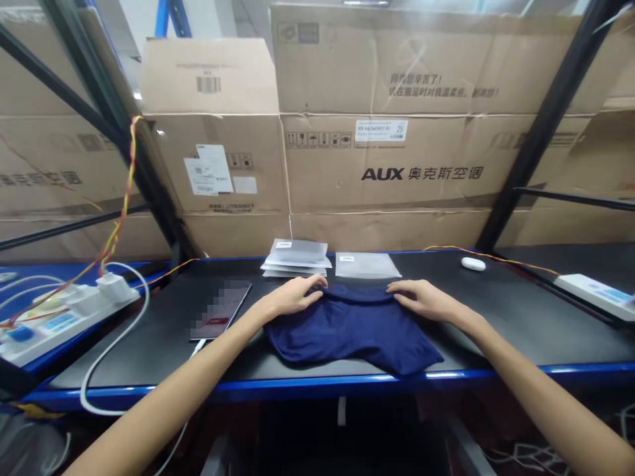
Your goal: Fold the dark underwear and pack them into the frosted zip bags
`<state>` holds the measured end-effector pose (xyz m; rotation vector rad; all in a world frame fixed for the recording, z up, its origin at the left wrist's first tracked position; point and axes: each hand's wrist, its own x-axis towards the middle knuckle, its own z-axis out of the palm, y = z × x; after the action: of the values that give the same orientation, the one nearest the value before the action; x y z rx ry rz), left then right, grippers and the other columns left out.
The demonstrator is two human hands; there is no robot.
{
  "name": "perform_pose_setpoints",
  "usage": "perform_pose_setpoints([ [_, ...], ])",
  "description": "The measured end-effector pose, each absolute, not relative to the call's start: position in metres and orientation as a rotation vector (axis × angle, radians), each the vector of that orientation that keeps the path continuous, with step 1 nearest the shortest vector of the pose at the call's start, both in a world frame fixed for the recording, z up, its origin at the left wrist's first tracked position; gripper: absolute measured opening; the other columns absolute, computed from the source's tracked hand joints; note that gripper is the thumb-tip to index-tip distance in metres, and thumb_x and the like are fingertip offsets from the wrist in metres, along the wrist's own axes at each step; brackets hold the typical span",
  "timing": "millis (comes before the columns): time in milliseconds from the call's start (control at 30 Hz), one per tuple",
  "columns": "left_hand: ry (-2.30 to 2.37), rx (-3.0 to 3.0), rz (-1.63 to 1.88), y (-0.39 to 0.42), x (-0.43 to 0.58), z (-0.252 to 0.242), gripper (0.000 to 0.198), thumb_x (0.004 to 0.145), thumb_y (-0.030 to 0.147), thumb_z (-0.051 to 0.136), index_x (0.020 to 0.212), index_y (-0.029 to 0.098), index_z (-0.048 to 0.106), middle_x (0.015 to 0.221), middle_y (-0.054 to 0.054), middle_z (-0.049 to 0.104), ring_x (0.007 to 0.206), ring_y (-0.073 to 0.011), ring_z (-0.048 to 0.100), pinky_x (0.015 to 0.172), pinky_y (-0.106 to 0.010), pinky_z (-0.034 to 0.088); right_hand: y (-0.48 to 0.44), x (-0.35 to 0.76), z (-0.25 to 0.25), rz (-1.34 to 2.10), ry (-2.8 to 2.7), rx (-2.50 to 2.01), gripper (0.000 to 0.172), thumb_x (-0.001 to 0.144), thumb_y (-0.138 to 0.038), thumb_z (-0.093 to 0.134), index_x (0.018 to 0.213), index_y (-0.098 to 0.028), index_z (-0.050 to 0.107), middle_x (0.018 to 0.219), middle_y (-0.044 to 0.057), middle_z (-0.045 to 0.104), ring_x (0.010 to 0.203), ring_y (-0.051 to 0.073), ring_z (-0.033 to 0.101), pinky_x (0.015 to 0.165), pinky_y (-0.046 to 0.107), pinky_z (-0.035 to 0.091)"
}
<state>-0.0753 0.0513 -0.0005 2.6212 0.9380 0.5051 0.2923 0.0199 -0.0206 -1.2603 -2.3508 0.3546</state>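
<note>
A dark navy pair of shorts (352, 330), soft and creased, lies on the black tabletop (461, 344) close to the front edge. What looks like its waistband runs along the far side. My left hand (297, 295) grips the far left corner, thumb and fingers closing on the fabric. At the opposite far corner, my right hand (421, 297) pinches the cloth the same way. The lower part spreads toward me, with one corner pointing to the front right.
Behind the shorts sit a stack of frosted plastic bags (296, 256) and another flat bag (367, 264). A phone (223, 311) on a white cable lies left. A white case (473, 264) and power strips (595, 294) are at the sides. Large cardboard boxes (421, 152) wall the back.
</note>
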Motion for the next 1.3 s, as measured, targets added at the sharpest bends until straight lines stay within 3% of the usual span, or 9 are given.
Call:
perform_pose_setpoints([
  [167,1.108,2.498,0.644,0.061,-0.064,0.002,0.027,0.096,0.033,0.041,0.113,0.018,0.056,0.08,0.0,0.069,0.073,-0.0173,0.065,0.074,-0.028,0.049,0.032,0.289,-0.006,0.392,-2.211,-1.323,0.036,0.09,-0.043,0.047,0.103,-0.021,0.07,0.101,0.007,0.075,0.088,0.026,0.069,0.083,0.038,0.052],
  [333,1.326,2.453,0.654,0.079,-0.051,0.0,0.027,0.09,0.03,0.048,0.103,0.016,0.067,0.073,-0.002,0.069,0.071,-0.0194,0.066,0.072,-0.028,0.048,0.059,0.283,-0.007,0.273,-2.171,-1.503,0.034,0.086,-0.045,0.048,0.096,-0.019,0.067,0.065,0.0,0.066,0.061,0.02,0.06,0.061,0.031,0.047],
  [433,1.424,2.488,0.635,0.086,-0.05,-0.005,0.024,0.083,0.024,0.056,0.102,0.018,0.07,0.072,-0.002,0.069,0.071,-0.021,0.066,0.074,-0.03,0.048,0.069,0.277,-0.015,0.208,-2.168,-1.611,0.025,0.083,-0.042,0.054,0.091,-0.021,0.065,0.062,-0.001,0.064,0.058,0.019,0.059,0.058,0.029,0.044],
  [633,1.422,2.565,0.675,0.08,-0.052,-0.004,0.021,0.086,0.024,0.055,0.101,0.019,0.069,0.082,-0.005,0.071,0.078,-0.0216,0.066,0.078,-0.032,0.05,0.064,0.273,-0.021,-0.005,-2.12,-1.682,0.029,0.087,-0.042,0.056,0.106,-0.023,0.063,0.078,0.005,0.068,0.075,0.025,0.064,0.067,0.033,0.045],
  [733,1.172,2.707,0.709,0.064,-0.051,0.0,0.025,0.092,0.034,0.054,0.107,0.019,0.069,0.107,-0.008,0.07,0.102,-0.023,0.064,0.094,-0.035,0.048,0.054,0.265,-0.019,-0.101,-2.136,-1.52,0.033,0.093,-0.047,0.048,0.105,-0.022,0.066,0.092,0.008,0.07,0.09,0.026,0.064,0.079,0.036,0.049],
  [833,0.928,2.778,0.53,0.046,-0.052,-0.001,0.043,0.094,0.047,0.055,0.128,0.022,0.062,0.14,-0.01,0.056,0.131,-0.0266,0.05,0.112,-0.04,0.038,0.04,0.249,-0.017,0.11,-2.296,-1.246,0.041,0.095,-0.053,0.047,0.112,-0.023,0.069,0.112,0.009,0.071,0.107,0.026,0.062,0.097,0.041,0.047],
  [967,0.97,2.711,0.242,0.032,-0.056,-0.012,0.066,0.095,0.059,0.048,0.151,0.026,0.038,0.161,-0.01,0.026,0.148,-0.0343,0.024,0.121,-0.052,0.022,0.022,0.228,-0.019,0.435,-2.539,-1.149,0.064,0.093,-0.064,0.046,0.145,-0.027,0.049,0.152,0.008,0.046,0.141,0.031,0.037,0.117,0.047,0.027],
  [1067,1.019,2.695,0.177,0.029,-0.058,-0.019,0.07,0.095,0.063,0.044,0.154,0.027,0.031,0.162,-0.01,0.019,0.15,-0.0356,0.015,0.121,-0.056,0.016,0.014,0.221,-0.023,0.469,-2.65,-1.207,0.072,0.091,-0.069,0.045,0.152,-0.032,0.035,0.162,0.004,0.025,0.149,0.032,0.017,0.121,0.054,0.013],
  [1300,1.017,2.698,0.202,0.028,-0.059,-0.021,0.069,0.095,0.062,0.044,0.154,0.028,0.031,0.162,-0.009,0.018,0.15,-0.034,0.015,0.121,-0.054,0.015,0.013,0.222,-0.027,0.396,-2.685,-1.226,0.071,0.093,-0.069,0.04,0.154,-0.034,0.029,0.163,0.003,0.018,0.15,0.03,0.012,0.122,0.053,0.008],
])
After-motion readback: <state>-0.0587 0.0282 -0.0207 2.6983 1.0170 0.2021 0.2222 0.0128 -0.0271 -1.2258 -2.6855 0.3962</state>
